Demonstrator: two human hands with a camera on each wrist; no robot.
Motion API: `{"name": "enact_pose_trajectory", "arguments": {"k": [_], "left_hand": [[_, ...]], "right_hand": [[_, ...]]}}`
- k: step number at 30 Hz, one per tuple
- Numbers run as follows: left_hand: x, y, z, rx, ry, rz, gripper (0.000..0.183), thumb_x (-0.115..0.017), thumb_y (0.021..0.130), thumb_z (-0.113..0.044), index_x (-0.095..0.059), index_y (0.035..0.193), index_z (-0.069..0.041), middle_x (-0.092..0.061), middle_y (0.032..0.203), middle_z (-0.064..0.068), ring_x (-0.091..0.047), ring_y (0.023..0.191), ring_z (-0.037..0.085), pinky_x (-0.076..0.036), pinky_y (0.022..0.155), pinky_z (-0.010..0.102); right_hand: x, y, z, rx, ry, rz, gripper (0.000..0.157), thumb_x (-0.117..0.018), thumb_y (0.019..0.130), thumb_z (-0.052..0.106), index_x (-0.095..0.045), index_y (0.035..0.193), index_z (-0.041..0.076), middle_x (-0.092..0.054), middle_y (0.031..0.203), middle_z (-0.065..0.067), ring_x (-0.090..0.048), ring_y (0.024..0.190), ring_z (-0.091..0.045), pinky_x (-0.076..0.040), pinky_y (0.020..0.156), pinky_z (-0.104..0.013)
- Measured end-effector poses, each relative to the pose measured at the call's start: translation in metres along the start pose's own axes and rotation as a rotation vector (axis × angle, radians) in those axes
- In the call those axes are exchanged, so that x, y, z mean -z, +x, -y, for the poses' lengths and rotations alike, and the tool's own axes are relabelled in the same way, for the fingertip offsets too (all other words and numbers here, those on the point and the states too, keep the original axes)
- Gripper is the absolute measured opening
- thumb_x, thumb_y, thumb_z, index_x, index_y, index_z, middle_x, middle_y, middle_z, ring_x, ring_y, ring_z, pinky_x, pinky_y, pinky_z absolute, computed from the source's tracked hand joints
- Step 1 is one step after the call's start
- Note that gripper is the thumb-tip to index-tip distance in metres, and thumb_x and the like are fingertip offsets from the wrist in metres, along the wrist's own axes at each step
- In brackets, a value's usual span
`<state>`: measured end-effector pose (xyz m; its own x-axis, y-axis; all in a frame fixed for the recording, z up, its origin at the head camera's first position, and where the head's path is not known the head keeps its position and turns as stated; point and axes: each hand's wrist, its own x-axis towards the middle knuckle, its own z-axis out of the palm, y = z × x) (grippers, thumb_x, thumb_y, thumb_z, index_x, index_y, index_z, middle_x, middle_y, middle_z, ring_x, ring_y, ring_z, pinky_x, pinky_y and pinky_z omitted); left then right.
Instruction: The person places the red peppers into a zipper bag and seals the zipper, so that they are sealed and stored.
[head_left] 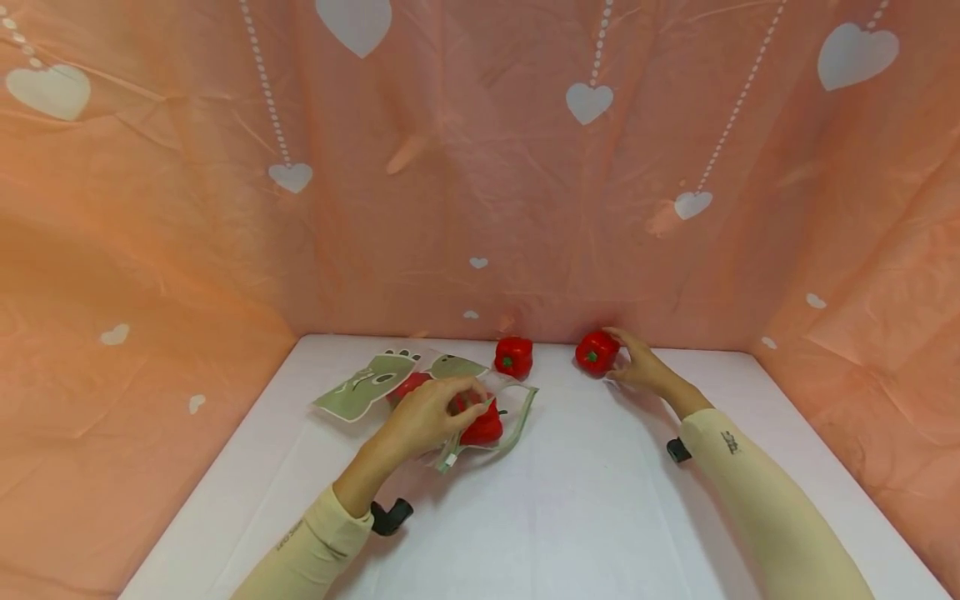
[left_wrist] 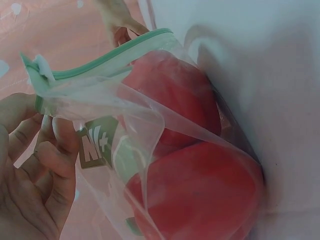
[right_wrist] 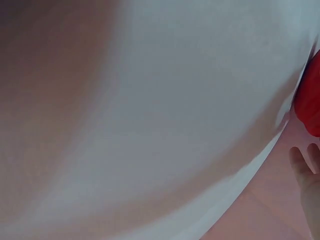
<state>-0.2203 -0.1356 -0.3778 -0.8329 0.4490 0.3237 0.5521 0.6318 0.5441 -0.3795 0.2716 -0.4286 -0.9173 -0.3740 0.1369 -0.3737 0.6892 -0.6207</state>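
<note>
My left hand [head_left: 431,417] pinches the edge of a clear zip bag [left_wrist: 155,120] near the white slider [left_wrist: 44,67] at one end of its green zip strip [left_wrist: 115,56]. The bag lies on its side with its mouth toward the right. Inside are two red bell peppers, one [left_wrist: 175,95] by the mouth and one [left_wrist: 200,195] deeper in. At the back right, my right hand [head_left: 641,364] reaches around the side of another red bell pepper [head_left: 597,353], thumb and fingers spread. In the right wrist view, the fingertips [right_wrist: 296,152] show just short of that pepper.
A further red bell pepper [head_left: 513,357] stands at the table's back edge, behind the bag. The white table [head_left: 600,500] is enclosed by orange-pink curtains [head_left: 510,208] with white hearts. Green printed panels [head_left: 367,387] of the bag spread to the left.
</note>
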Motion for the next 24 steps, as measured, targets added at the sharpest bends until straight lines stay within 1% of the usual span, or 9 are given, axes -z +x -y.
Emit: {"name": "enact_pose_trajectory", "arguments": {"k": [2,7,12,16,22,24], "left_hand": [[-0.0002,0.0001,-0.0002,-0.001,-0.003,0.001,0.009,-0.077,0.101,-0.023,-0.074,0.109,-0.024,-0.071,0.089,-0.014,-0.062,0.077,0.004,-0.054,0.071,0.026],[-0.0005,0.0003,-0.0002,0.001,-0.004,0.001,0.008,-0.077,0.101,-0.023,-0.074,0.109,-0.025,-0.071,0.089,-0.014,-0.062,0.076,0.004,-0.054,0.070,0.026],[-0.0012,0.0002,0.0007,0.002,0.002,0.001,0.009,-0.077,0.101,-0.023,-0.074,0.109,-0.025,-0.071,0.090,-0.014,-0.063,0.077,0.005,-0.054,0.070,0.026],[-0.0016,0.0004,0.0010,-0.001,-0.003,0.005,0.008,-0.077,0.101,-0.022,-0.074,0.108,-0.025,-0.072,0.090,-0.014,-0.064,0.081,0.005,-0.054,0.072,0.026],[-0.0015,0.0006,0.0002,-0.001,-0.006,0.003,0.008,-0.078,0.101,-0.022,-0.074,0.107,-0.025,-0.070,0.088,-0.015,-0.064,0.080,0.005,-0.054,0.071,0.026],[-0.0016,0.0007,-0.0002,0.000,-0.005,0.002,0.008,-0.078,0.101,-0.022,-0.074,0.107,-0.025,-0.070,0.088,-0.015,-0.064,0.080,0.005,-0.054,0.071,0.026]], "right_hand": [[-0.0001,0.0003,-0.0005,-0.017,-0.003,0.007,0.087,-0.079,0.093,-0.002,-0.029,0.163,0.004,-0.036,0.159,-0.032,-0.032,0.148,-0.056,-0.029,0.118,-0.074],[0.0002,-0.0001,-0.0014,-0.011,-0.016,0.014,0.086,-0.078,0.093,-0.002,-0.029,0.163,0.004,-0.034,0.160,-0.032,-0.031,0.148,-0.056,-0.029,0.119,-0.074],[0.0002,-0.0006,-0.0013,-0.013,-0.010,0.008,0.080,-0.077,0.095,-0.002,-0.032,0.161,0.004,-0.038,0.159,-0.030,-0.034,0.148,-0.055,-0.029,0.119,-0.072],[0.0006,-0.0006,-0.0006,-0.017,-0.019,-0.012,0.077,-0.077,0.096,0.001,-0.034,0.160,0.003,-0.044,0.155,-0.030,-0.039,0.144,-0.054,-0.036,0.118,-0.069],[0.0017,-0.0012,0.0007,-0.009,-0.028,-0.038,0.075,-0.079,0.095,0.003,-0.036,0.157,-0.005,-0.053,0.135,-0.031,-0.050,0.127,-0.050,-0.050,0.106,-0.064],[0.0015,-0.0015,0.0007,-0.002,-0.029,-0.046,0.069,-0.078,0.095,0.002,-0.041,0.153,-0.009,-0.055,0.130,-0.031,-0.052,0.122,-0.050,-0.052,0.104,-0.063]]}}
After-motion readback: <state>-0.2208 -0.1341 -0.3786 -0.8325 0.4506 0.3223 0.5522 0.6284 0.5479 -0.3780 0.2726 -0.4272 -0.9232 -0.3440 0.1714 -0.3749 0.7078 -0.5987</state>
